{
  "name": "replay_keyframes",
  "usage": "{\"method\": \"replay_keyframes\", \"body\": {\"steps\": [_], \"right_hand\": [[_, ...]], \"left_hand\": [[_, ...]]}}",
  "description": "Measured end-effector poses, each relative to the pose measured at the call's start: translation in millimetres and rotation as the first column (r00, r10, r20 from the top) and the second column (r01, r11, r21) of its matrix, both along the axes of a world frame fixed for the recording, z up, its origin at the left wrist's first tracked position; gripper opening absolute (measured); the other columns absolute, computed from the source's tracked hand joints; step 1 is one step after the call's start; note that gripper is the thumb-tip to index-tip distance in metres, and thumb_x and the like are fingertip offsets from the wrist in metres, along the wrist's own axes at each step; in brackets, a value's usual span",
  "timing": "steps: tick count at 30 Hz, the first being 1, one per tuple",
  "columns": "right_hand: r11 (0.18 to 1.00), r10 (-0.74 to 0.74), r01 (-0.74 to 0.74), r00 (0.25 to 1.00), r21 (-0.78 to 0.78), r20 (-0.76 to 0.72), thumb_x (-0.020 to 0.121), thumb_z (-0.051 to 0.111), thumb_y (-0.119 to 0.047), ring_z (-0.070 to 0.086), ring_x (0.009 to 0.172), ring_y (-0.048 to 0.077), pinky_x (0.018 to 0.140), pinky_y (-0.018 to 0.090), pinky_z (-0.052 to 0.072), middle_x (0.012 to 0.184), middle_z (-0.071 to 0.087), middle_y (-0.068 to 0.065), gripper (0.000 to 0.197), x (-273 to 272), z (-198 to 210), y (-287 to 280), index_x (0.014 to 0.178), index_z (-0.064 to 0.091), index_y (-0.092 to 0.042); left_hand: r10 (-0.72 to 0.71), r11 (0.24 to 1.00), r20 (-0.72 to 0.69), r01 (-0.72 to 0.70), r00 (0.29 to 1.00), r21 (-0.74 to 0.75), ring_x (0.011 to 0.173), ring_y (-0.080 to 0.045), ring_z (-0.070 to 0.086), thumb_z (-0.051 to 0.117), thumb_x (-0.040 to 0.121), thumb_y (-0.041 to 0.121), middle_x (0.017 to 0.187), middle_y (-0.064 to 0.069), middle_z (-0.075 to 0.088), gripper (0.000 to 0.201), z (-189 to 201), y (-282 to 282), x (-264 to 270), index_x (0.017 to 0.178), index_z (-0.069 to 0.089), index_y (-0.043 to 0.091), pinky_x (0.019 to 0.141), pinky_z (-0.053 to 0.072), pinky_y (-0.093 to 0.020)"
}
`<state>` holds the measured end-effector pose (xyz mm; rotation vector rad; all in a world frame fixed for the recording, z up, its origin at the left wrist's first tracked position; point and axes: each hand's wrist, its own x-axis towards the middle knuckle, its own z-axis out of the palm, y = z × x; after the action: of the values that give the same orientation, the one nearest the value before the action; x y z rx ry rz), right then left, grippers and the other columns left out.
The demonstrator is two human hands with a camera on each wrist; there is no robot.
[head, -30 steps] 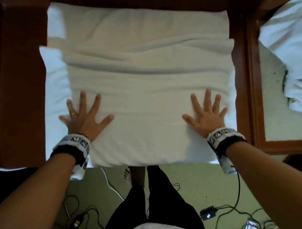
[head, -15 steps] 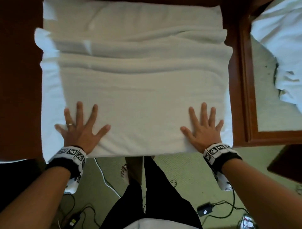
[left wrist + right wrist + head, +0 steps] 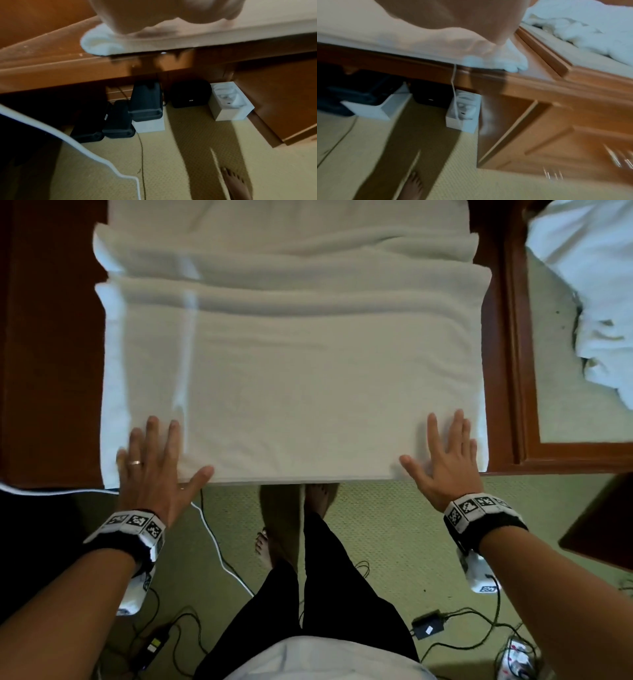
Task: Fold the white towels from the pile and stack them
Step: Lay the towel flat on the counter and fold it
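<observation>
The white towel (image 3: 294, 378) is spread on the wooden desk (image 3: 51, 354), its near hem lying along the desk's front edge. It is pressed flat at the near corners by the left hand (image 3: 154, 463) and right hand (image 3: 442, 463), fingers straight, nothing gripped. Smoothing appears to be the step; next, the near hem would probably be pinched and folded away. Bare wood is left beside the towel; unfolded towels (image 3: 589, 285) lie beyond the right corner.

No readable text anywhere in your views. Your wrist bands (image 3: 135, 522) carry black-and-white square marker patterns only, no letters or numbers. Black case (image 3: 190, 94) under desk shows small pale logo, too small to read. Black adapter (image 3: 429, 628) on carpet has white sticker, illegible.
</observation>
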<state>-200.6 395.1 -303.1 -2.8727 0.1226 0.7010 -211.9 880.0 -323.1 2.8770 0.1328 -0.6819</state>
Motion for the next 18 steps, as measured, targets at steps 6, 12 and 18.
{"method": "replay_keyframes", "body": {"steps": [6, 12, 18], "right_hand": [[0.906, 0.389, -0.391, 0.92, -0.161, -0.041, 0.082, 0.064, -0.063, -0.023, 0.146, 0.043, 0.117, 0.06, 0.003, 0.159, -0.03, 0.016, 0.113, -15, -17, 11, 0.155, -0.017, -0.031], [0.971, 0.239, -0.236, 0.966, -0.045, 0.099, 0.086, 0.046, 0.009, 0.011, 0.149, 0.043, 0.115, 0.057, 0.026, 0.164, 0.012, 0.017, 0.076, -37, -7, 12, 0.153, 0.029, -0.022], [0.982, 0.09, -0.067, 0.988, -0.178, 0.125, 0.078, 0.052, 0.003, 0.059, 0.103, 0.039, 0.093, 0.046, 0.045, 0.106, 0.064, 0.017, 0.027, -7, 35, 1, 0.101, 0.063, -0.005]], "left_hand": [[-0.328, 0.94, 0.021, 0.324, 0.945, 0.104, 0.153, -0.039, -0.004, 0.055, 0.065, 0.09, 0.166, -0.002, -0.02, 0.126, -10, -24, 2, 0.155, -0.017, 0.04, 0.119, 0.011, -0.063], [-0.335, 0.932, 0.051, 0.323, 0.941, 0.165, 0.151, -0.038, 0.014, 0.071, 0.08, 0.002, 0.169, -0.004, 0.002, 0.105, 5, -27, -17, 0.16, 0.011, 0.033, 0.115, 0.026, -0.059], [-0.272, 0.949, 0.119, 0.246, 0.955, 0.196, 0.098, -0.042, 0.064, 0.068, 0.075, -0.01, 0.111, -0.021, 0.066, 0.038, 49, -13, -15, 0.11, 0.067, 0.005, 0.081, 0.053, -0.05]]}}
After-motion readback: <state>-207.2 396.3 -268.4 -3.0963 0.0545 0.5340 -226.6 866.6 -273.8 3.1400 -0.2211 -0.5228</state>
